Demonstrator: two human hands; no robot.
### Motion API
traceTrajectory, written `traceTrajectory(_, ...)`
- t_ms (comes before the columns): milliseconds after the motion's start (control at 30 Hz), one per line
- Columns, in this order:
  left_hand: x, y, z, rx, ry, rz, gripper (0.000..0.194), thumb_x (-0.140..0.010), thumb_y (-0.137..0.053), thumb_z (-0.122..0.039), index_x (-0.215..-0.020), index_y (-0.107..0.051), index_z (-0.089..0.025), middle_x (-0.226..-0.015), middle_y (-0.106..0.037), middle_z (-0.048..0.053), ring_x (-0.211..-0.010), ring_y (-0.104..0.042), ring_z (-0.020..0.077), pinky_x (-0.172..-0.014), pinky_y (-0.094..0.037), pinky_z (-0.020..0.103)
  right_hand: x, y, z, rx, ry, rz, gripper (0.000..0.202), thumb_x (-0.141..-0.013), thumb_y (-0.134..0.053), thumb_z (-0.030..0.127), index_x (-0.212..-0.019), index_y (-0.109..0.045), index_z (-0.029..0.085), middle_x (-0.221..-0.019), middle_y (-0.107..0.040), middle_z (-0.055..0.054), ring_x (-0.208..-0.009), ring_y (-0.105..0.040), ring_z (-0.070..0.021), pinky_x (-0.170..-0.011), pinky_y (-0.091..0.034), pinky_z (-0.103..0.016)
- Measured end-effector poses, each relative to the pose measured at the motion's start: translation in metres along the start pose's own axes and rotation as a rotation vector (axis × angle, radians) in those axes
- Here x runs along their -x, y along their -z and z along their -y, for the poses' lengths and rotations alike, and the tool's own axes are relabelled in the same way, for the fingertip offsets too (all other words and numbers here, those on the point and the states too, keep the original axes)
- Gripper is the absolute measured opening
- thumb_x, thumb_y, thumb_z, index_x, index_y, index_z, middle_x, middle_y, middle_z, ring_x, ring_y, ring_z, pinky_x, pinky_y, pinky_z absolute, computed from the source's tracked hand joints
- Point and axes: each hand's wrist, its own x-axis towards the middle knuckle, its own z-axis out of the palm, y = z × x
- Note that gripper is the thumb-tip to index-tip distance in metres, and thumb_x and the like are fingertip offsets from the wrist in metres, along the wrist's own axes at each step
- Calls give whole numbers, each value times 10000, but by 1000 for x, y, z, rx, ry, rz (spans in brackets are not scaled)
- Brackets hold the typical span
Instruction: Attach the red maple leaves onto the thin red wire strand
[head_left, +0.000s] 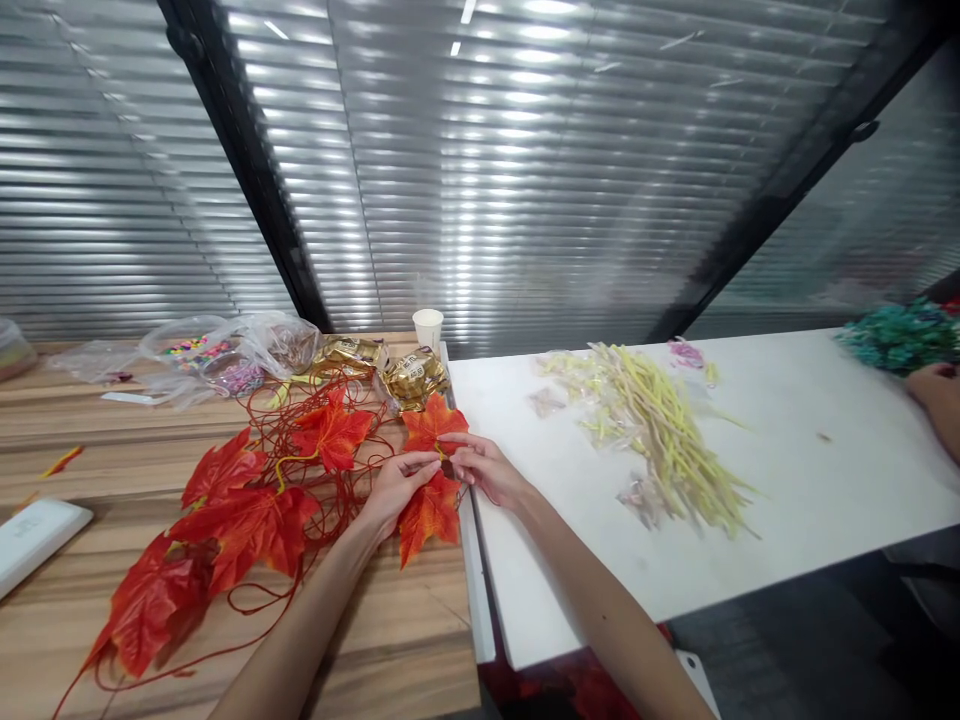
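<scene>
At lower left, red cord is trailing beside a leaf cluster. At center, my left hand and right hand are pinching at the stems between two maple leaves, fingers partly hiding the join. Beyond, gold packets and a paper cup are standing close behind; yellow stems are lying right of center.

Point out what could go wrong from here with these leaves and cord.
The red cord lies in a loose, looped tangle beside the hands, so it could knot or snag on the leaves. The upright paper cup stands close behind the gold packets; pushing those back might tip it.
</scene>
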Motion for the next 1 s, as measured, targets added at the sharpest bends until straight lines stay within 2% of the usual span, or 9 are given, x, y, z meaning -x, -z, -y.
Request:
traceTrajectory(333,-1,1,-1,-70,-11,33,368,-551,-730,-362,-840,-678,-140,-906,-681,86,-790,-610,182,-759,-453,298,2,-1,3,-5,-9,35,414,-650,-640,188,-1055,-565,149,-486,-461,70,-425,-367,-49,-452,-273,-203)
traceTrajectory(567,-1,4,1,-45,-5,55,321,-562,-728,-335,-825,-683,-156,-883,-686,62,-769,-610,161,-757,-447,281,1,2,1,-8,-15,51,399,-650,-639,185,-1043,-576,153,-498,-474,65,-420,-360,-43,-438,-253,-198)
traceTrajectory(1000,1,3,-1,-169,-97,106,299,-606,-700,-333,-819,-662,-127,-795,-681,64,-717,-602,153,-722,-457,274,1,3,-2,4,-7,85,401,-666,-646,192,-1055,-558,158,-511,-509,59,-421,-389,-46,-447,-290,-197)
